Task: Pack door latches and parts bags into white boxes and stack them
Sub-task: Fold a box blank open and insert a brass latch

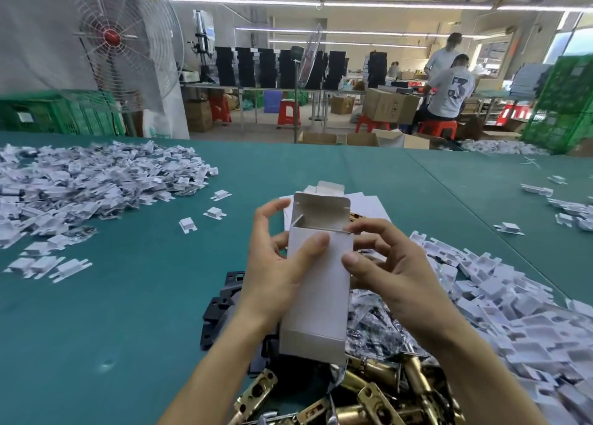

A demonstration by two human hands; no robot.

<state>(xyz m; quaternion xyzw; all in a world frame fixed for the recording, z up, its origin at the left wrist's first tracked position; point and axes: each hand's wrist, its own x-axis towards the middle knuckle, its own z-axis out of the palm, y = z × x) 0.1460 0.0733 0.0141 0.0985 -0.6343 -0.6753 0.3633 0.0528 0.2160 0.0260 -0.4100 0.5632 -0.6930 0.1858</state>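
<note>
Workshop floor. A wide green table [128,296] fills my feed. A caged fan [112,36] stands at the far left, and a seated person [449,87] works at the benches in the back. White plastic pieces [80,184] lie heaped on the table's left side, and a second heap [513,312] runs along the right.

The white box [316,293] is held over the near part of the table, between both hands. It stands nearly upright, with the top flap raised and the mouth open. The part of the inside I can see holds nothing.

The left hand [276,264] grips the box, thumb pressed on the front face and fingers curled behind the left side. The right hand [394,264] grips it too, thumb on the front right edge and forefinger at the top right corner of the mouth.

Brass door latches [369,392] are piled at the bottom of view, below the box. Clear parts bags [375,322] lie just above them, under the right wrist. Black plates [221,306] lie left of the left wrist. Flat white box blanks [369,203] lie behind the box.
</note>
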